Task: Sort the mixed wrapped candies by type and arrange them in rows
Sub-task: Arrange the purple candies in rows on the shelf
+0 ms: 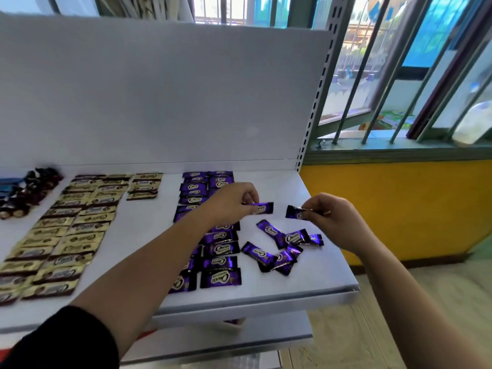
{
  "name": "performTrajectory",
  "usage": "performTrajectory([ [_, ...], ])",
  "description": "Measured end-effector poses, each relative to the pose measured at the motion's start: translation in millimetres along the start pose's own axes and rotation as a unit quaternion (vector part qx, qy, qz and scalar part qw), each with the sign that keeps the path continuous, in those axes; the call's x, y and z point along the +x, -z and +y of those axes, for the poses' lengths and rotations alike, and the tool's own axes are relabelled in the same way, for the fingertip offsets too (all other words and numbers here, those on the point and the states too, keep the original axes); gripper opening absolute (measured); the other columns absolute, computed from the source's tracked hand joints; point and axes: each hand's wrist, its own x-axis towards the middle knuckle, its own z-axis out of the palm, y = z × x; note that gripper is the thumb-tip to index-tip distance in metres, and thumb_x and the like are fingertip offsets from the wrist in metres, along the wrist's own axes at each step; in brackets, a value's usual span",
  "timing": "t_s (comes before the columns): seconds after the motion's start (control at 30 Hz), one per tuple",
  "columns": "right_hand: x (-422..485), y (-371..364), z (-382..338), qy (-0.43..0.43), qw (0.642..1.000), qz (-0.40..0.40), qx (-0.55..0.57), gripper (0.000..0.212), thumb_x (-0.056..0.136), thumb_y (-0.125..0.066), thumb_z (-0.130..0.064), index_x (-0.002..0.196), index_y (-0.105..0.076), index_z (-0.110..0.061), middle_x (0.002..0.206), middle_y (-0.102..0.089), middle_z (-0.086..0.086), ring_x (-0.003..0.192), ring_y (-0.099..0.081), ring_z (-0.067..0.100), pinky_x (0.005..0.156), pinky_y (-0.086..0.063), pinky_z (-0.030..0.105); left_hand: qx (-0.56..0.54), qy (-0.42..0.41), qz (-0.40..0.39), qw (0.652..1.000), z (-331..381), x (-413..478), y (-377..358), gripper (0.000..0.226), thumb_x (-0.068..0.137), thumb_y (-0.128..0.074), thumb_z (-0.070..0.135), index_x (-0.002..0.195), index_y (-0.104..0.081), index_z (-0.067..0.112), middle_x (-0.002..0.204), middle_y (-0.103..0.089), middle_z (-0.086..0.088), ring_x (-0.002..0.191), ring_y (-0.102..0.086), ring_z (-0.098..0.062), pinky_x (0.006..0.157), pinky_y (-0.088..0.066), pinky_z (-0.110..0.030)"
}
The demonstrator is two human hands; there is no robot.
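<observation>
Both curled, left hand (234,202) pinching purple candy (262,208), right hand (328,218) pinching another purple candy (294,212).

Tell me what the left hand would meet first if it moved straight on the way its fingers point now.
Probably the purple foil-wrapped candy pinched by the right hand. The left hand, itself holding another purple wrapped candy, points toward it across a small gap; depth is unclear.

bare shelf (314,272) is lying open right of the loose purple candies (279,249); purple rows (221,262) are crowding the left.
</observation>
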Motion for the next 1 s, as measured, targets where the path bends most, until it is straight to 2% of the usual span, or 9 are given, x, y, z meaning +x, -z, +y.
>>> performTrajectory([
  [0.1, 43, -12, 13, -0.044, 0.999, -0.008, -0.017, 0.007, 0.084, -0.073, -0.017, 0.085, -0.068, -0.022, 0.083, -0.069, -0.011, 0.077, -0.064, 0.002, 0.064, -0.044, 0.012, 0.034, 0.035, 0.027, 0.998, -8, 23, 5, 0.010, 0.087, -0.068, 0.024, 0.095, -0.064, 0.021, 0.084, -0.064, 0.011, 0.080, -0.062, -0.008, 0.070, -0.049, -0.024],
  [0.2, 80, -28, 30, -0.073, 0.993, -0.030, -0.088, 0.007, 0.084, -0.072, -0.020, 0.088, -0.071, -0.025, 0.087, -0.069, -0.008, 0.080, -0.061, 0.005, 0.058, -0.038, 0.011, 0.087, 0.062, 0.017, 0.994, -16, 50, 1, 0.010, 0.087, -0.066, 0.024, 0.097, -0.065, 0.024, 0.087, -0.068, 0.011, 0.087, -0.065, -0.011, 0.078, -0.052, -0.028],
  [0.37, 132, -47, 46, -0.059, 0.992, -0.021, -0.113, 0.011, 0.082, -0.074, -0.032, 0.092, -0.076, -0.028, 0.096, -0.065, -0.007, 0.088, -0.055, 0.010, 0.070, -0.041, 0.024, 0.180, 0.072, 0.048, 0.980, -29, 88, 1, 0.020, 0.087, -0.065, 0.033, 0.106, -0.072, 0.032, 0.109, -0.070, 0.008, 0.105, -0.060, -0.017, 0.096, -0.046, -0.034],
  [0.47, 158, -56, 53, -0.048, 0.991, 0.004, -0.123, 0.011, 0.081, -0.075, -0.035, 0.091, -0.076, -0.030, 0.096, -0.058, -0.007, 0.091, -0.052, 0.013, 0.078, -0.045, 0.030, 0.206, 0.056, 0.075, 0.974, -33, 107, 3, 0.019, 0.087, -0.065, 0.033, 0.102, -0.076, 0.029, 0.111, -0.070, 0.005, 0.105, -0.060, -0.020, 0.092, -0.046, -0.028],
  [0.53, 172, -62, 57, -0.050, 0.992, 0.016, -0.118, 0.011, 0.080, -0.074, -0.036, 0.089, -0.076, -0.031, 0.095, -0.064, -0.009, 0.091, -0.056, 0.015, 0.081, -0.049, 0.032, 0.219, 0.052, 0.083, 0.971, -37, 116, 4, 0.018, 0.088, -0.064, 0.032, 0.101, -0.077, 0.029, 0.107, -0.072, 0.004, 0.102, -0.062, -0.022, 0.089, -0.049, -0.030],
  [0.67, 189, -68, 55, -0.036, 0.993, 0.012, -0.107, 0.009, 0.079, -0.071, -0.033, 0.087, -0.075, -0.032, 0.088, -0.073, -0.011, 0.085, -0.065, 0.014, 0.078, -0.053, 0.030, 0.262, 0.004, 0.087, 0.961, -50, 120, 2, 0.023, 0.088, -0.057, 0.037, 0.090, -0.077, 0.025, 0.086, -0.067, -0.003, 0.090, -0.058, -0.028, 0.073, -0.043, -0.032],
  [0.8, 192, -76, 55, -0.027, 0.994, 0.031, -0.102, 0.012, 0.082, -0.068, -0.029, 0.090, -0.077, -0.029, 0.093, -0.074, -0.010, 0.086, -0.066, 0.015, 0.077, -0.052, 0.027, 0.306, -0.021, 0.096, 0.947, -61, 123, 1, 0.026, 0.095, -0.052, 0.033, 0.104, -0.075, 0.025, 0.100, -0.064, -0.004, 0.100, -0.053, -0.025, 0.082, -0.038, -0.033],
  [0.87, 192, -79, 54, -0.020, 0.993, 0.041, -0.105, 0.013, 0.083, -0.067, -0.026, 0.092, -0.076, -0.028, 0.097, -0.074, -0.007, 0.088, -0.066, 0.017, 0.076, -0.049, 0.024, 0.311, -0.017, 0.103, 0.945, -64, 125, 0, 0.027, 0.096, -0.051, 0.030, 0.106, -0.075, 0.025, 0.102, -0.065, -0.003, 0.101, -0.052, -0.024, 0.084, -0.038, -0.033],
  [1.0, 191, -83, 54, -0.001, 0.992, 0.055, -0.116, 0.015, 0.086, -0.065, -0.023, 0.096, -0.076, -0.026, 0.103, -0.068, 0.001, 0.093, -0.063, 0.023, 0.082, -0.048, 0.029, 0.334, -0.008, 0.112, 0.936, -64, 126, -4, 0.028, 0.095, -0.048, 0.030, 0.104, -0.074, 0.026, 0.100, -0.064, -0.002, 0.101, -0.052, -0.023, 0.081, -0.037, -0.031],
])
